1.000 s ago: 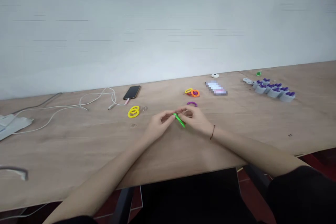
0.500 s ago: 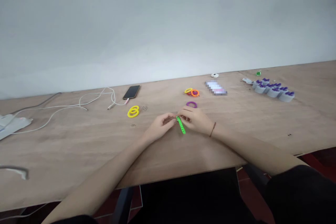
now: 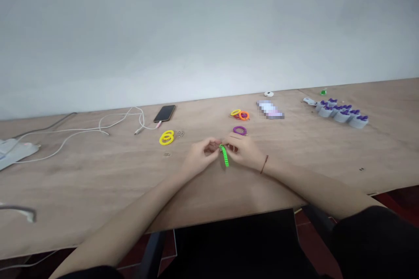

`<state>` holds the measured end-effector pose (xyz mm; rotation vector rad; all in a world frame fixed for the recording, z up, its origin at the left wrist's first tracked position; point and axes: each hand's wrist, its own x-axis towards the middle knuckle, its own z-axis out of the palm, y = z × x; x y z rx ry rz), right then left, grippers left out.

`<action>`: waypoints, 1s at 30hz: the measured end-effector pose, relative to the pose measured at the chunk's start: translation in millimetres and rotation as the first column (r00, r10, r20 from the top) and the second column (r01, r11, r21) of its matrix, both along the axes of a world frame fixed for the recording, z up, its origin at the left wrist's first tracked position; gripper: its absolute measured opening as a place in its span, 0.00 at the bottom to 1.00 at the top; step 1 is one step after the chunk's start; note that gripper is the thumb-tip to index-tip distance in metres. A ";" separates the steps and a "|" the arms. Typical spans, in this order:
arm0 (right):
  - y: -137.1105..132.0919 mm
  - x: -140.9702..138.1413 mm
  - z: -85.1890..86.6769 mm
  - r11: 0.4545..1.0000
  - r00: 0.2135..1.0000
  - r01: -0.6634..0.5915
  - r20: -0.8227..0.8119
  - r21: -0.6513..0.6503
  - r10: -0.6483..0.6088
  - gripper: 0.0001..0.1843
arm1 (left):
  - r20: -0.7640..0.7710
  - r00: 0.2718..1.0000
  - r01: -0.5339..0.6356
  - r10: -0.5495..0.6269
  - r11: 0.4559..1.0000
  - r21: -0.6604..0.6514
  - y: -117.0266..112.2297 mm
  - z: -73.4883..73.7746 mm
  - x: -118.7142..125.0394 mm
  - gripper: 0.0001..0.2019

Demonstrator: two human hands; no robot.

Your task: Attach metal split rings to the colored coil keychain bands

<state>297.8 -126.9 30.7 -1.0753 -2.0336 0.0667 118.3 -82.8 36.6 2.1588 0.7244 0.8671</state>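
Observation:
Both of my hands meet over the middle of a wooden table (image 3: 98, 183). Between them is a green spiral coil band (image 3: 224, 157), seen edge on. My left hand (image 3: 199, 157) pinches its upper end with fingers curled. My right hand (image 3: 244, 150), with a thin cord on the wrist, pinches the same end from the other side. Just beyond my right hand lies a purple coil band (image 3: 240, 130). Yellow coil bands (image 3: 166, 138) lie to the left, with a small metal ring (image 3: 180, 134) beside them.
A black phone (image 3: 164, 113) on a white cable (image 3: 98, 128) lies at the back left. Yellow and orange coil bands (image 3: 240, 115) sit behind the purple one. Several grey cups with purple tops (image 3: 342, 112) stand at the back right. A white pouch (image 3: 13, 151) lies far left.
The green band has swung from slanting to nearly upright between my fingers. My hands have stayed in about the same place.

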 end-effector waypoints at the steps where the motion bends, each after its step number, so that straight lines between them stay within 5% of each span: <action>1: -0.2 -1.3 -0.2 1.000 1.000 0.012 -0.010 -0.003 -0.012 0.04 | 0.001 1.000 -0.005 0.005 1.000 0.013 -1.2 0.9 0.6 0.11; 12: -2.6 -10.1 4.8 0.990 0.977 0.081 -0.188 -0.115 -0.102 0.07 | -0.047 0.991 -0.109 0.123 0.967 0.228 -7.9 4.9 3.0 0.05; 21: 6.1 -5.4 -0.2 0.934 0.911 -0.037 -0.396 -0.354 -0.114 0.10 | 0.000 0.995 -0.089 0.104 0.853 0.515 -5.5 0.3 -2.6 0.05; 23: 6.3 -4.0 0.3 0.897 0.891 -0.106 -0.442 -0.429 -0.106 0.09 | 0.003 0.994 -0.099 0.111 0.876 0.472 -4.0 -0.1 -3.7 0.05; 27: 1.8 -5.4 7.3 0.829 0.848 -0.296 -0.530 -0.475 -0.001 0.07 | 0.043 0.994 -0.106 0.101 0.982 0.155 -1.5 0.7 -2.9 0.07; 30: 1.1 -5.6 11.2 0.817 0.845 -0.343 -0.532 -0.463 0.053 0.09 | 0.067 0.995 -0.075 0.074 0.997 0.007 -0.9 1.7 -1.7 0.10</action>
